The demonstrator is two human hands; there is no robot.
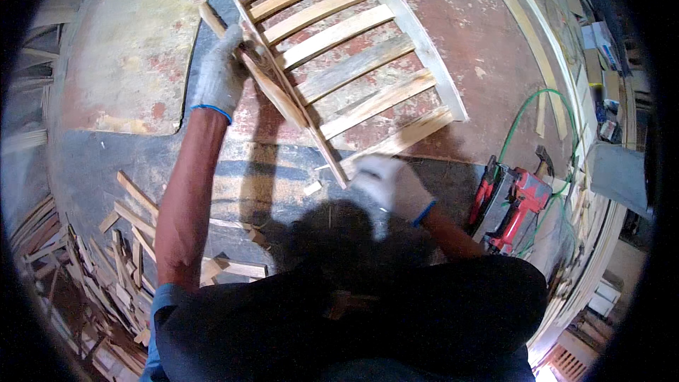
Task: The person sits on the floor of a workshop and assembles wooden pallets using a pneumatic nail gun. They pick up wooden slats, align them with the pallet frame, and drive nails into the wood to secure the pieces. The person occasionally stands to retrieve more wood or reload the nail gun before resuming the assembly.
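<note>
My left hand (219, 74), in a pale glove with a blue cuff, is closed round wooden slats (274, 95) beside the left rail of a slatted wooden frame (346, 32). The frame lies at the upper middle, with several light cross slats between two long side rails. My right hand (392, 185), gloved the same way, is at the frame's near end, close to the last slat (404, 140) and the left rail's tip. Its fingers are smeared by motion, so whether they grip anything is unclear. A small wood offcut (312, 187) lies left of it.
Red nail guns (522, 201) lie at the right with a green hose (527, 102). Long strips (527, 25) run along the far right. Loose wood pieces (131, 255) are heaped at the lower left. A worn board (127, 64) covers the upper left of the work surface.
</note>
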